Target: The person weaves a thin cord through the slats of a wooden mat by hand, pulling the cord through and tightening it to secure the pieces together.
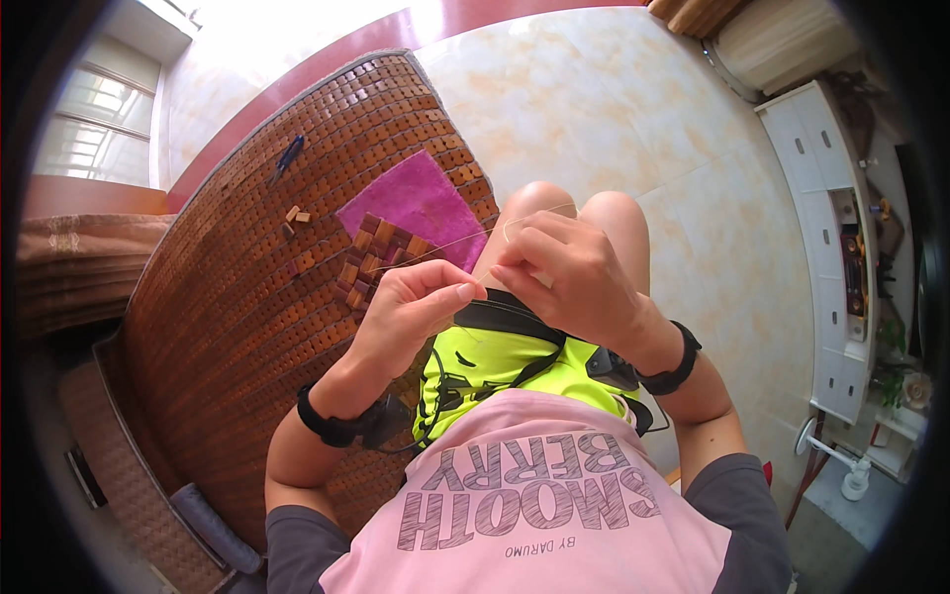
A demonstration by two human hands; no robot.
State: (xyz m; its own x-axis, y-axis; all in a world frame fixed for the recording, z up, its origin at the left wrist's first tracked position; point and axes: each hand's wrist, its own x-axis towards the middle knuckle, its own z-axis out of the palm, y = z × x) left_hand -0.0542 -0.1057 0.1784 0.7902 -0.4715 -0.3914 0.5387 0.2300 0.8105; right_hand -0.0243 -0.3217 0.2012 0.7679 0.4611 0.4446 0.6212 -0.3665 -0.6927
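Above my lap, my left hand (421, 305) is closed, thumb and forefinger pinching a thin, pale thread (440, 244). Close beside it, almost touching, my right hand (566, 269) is also closed on the thread, which loops up over its fingers. A length of the thread runs left toward a checkered piece of joined brown wooden blocks (381, 252). That piece lies partly on a magenta cloth (416, 193), left of my knees. The thread's ends are too fine to make out.
A bamboo-tile mat (237, 267) covers the seat on my left. Loose wooden blocks (296, 219) and dark blue pliers (288, 158) lie on it. Pale tiled floor (712, 228) stretches ahead and right, up to a white cabinet (821, 238). My wrists carry black straps.
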